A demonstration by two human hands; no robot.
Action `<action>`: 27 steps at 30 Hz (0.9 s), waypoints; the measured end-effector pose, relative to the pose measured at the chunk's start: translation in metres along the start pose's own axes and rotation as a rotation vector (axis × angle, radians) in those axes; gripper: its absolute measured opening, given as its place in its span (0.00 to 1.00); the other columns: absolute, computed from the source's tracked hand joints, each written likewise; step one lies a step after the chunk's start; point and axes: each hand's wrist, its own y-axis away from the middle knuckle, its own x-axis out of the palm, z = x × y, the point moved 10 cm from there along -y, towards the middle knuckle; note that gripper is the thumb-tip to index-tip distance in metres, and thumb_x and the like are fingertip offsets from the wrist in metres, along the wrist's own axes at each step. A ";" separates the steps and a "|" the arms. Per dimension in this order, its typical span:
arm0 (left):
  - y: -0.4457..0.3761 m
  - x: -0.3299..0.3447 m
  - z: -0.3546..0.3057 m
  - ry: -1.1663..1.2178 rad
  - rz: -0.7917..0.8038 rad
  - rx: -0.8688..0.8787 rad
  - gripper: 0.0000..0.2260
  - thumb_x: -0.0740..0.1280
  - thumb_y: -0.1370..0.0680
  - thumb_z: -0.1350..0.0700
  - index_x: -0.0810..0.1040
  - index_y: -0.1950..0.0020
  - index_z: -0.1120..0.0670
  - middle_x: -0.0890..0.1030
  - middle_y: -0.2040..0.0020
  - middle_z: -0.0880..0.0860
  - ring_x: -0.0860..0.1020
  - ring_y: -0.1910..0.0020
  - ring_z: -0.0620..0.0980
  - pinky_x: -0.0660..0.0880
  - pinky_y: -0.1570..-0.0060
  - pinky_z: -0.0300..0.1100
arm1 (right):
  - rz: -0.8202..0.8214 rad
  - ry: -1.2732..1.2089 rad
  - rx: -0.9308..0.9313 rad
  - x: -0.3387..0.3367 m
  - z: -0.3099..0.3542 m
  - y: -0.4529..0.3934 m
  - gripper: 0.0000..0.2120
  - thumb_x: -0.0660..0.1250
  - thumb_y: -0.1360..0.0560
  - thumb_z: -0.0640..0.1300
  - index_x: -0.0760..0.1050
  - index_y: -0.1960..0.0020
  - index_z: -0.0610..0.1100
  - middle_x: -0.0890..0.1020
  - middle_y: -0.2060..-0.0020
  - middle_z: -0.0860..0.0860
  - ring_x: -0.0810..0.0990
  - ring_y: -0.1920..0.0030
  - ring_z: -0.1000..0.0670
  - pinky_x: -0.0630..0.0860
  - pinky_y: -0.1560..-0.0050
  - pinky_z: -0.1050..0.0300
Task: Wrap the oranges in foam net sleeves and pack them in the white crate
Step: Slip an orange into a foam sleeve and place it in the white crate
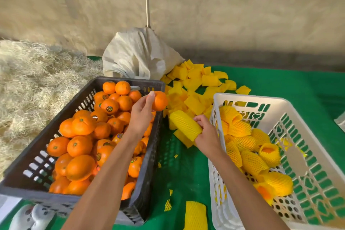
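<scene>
Crates: your dark crate (pixel 149 82) holds bare fruit; white crate (pixel 248 99) holds wrapped ones.
Right hand (pixel 207 134): pinches sleeve (pixel 184 123); spread its mouth wide.
Left hand (pixel 141 112): fingers grip orange (pixel 160 101) above dark crate; push it in centred.

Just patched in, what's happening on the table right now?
A person is packing oranges. The left hand holds a bare orange above the far right corner of the dark crate, which is piled with unwrapped fruit. The right hand grips a yellow foam net sleeve between the two crates, not yet on the orange. The white crate on the right already holds several sleeved oranges. A heap of loose sleeves lies on the green cloth behind.
</scene>
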 end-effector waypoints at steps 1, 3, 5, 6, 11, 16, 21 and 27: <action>0.001 0.010 0.001 0.059 0.025 -0.028 0.22 0.59 0.15 0.41 0.82 0.45 0.58 0.80 0.61 0.47 0.78 0.61 0.43 0.76 0.58 0.39 | -0.021 -0.101 -0.036 -0.004 0.006 0.002 0.18 0.74 0.25 0.42 0.73 0.42 0.58 0.82 0.48 0.57 0.81 0.49 0.51 0.78 0.65 0.55; 0.005 0.034 0.008 0.219 0.103 -0.122 0.21 0.56 0.15 0.39 0.81 0.44 0.52 0.84 0.54 0.51 0.82 0.54 0.50 0.80 0.54 0.47 | -0.088 -0.256 -0.099 -0.016 0.018 0.006 0.16 0.74 0.25 0.48 0.74 0.42 0.61 0.81 0.50 0.60 0.81 0.49 0.56 0.78 0.62 0.57; 0.009 0.060 0.015 0.361 0.187 -0.223 0.18 0.54 0.15 0.38 0.80 0.42 0.45 0.87 0.48 0.50 0.85 0.46 0.51 0.83 0.52 0.50 | -0.132 -0.298 -0.130 -0.023 0.022 0.009 0.17 0.73 0.25 0.51 0.74 0.39 0.63 0.81 0.48 0.62 0.80 0.48 0.59 0.80 0.60 0.59; 0.012 0.069 0.019 0.406 0.208 -0.270 0.18 0.54 0.15 0.37 0.80 0.43 0.44 0.87 0.47 0.49 0.85 0.45 0.49 0.84 0.54 0.49 | -0.128 -0.290 -0.126 -0.022 0.022 0.010 0.18 0.73 0.25 0.52 0.73 0.37 0.62 0.80 0.47 0.61 0.80 0.46 0.59 0.81 0.59 0.57; 0.021 0.092 0.043 0.396 0.269 -0.422 0.28 0.58 0.19 0.32 0.71 0.26 0.47 0.82 0.34 0.53 0.82 0.38 0.51 0.82 0.44 0.56 | -0.088 -0.272 -0.161 -0.018 0.024 0.013 0.29 0.76 0.26 0.55 0.71 0.28 0.59 0.79 0.36 0.59 0.77 0.36 0.60 0.80 0.42 0.58; 0.025 0.098 0.055 0.267 0.327 -0.444 0.30 0.63 0.25 0.30 0.69 0.29 0.46 0.77 0.35 0.52 0.81 0.38 0.51 0.84 0.52 0.51 | -0.148 -0.312 -0.205 -0.025 0.025 0.015 0.27 0.77 0.27 0.53 0.75 0.29 0.53 0.80 0.37 0.55 0.78 0.35 0.55 0.81 0.39 0.51; 0.024 0.101 0.057 0.124 0.328 -0.392 0.24 0.63 0.23 0.34 0.71 0.38 0.51 0.78 0.42 0.57 0.83 0.46 0.53 0.84 0.49 0.58 | -0.185 -0.196 -0.127 -0.026 0.018 0.013 0.30 0.74 0.30 0.63 0.76 0.33 0.51 0.81 0.42 0.53 0.80 0.41 0.52 0.83 0.48 0.46; 0.052 0.130 0.056 0.029 0.674 -0.418 0.46 0.75 0.32 0.30 0.54 0.22 0.41 0.73 0.33 0.45 0.79 0.37 0.45 0.82 0.44 0.46 | -0.263 -0.001 -0.026 -0.033 0.006 0.016 0.23 0.68 0.29 0.64 0.77 0.41 0.50 0.81 0.51 0.52 0.80 0.49 0.46 0.80 0.56 0.46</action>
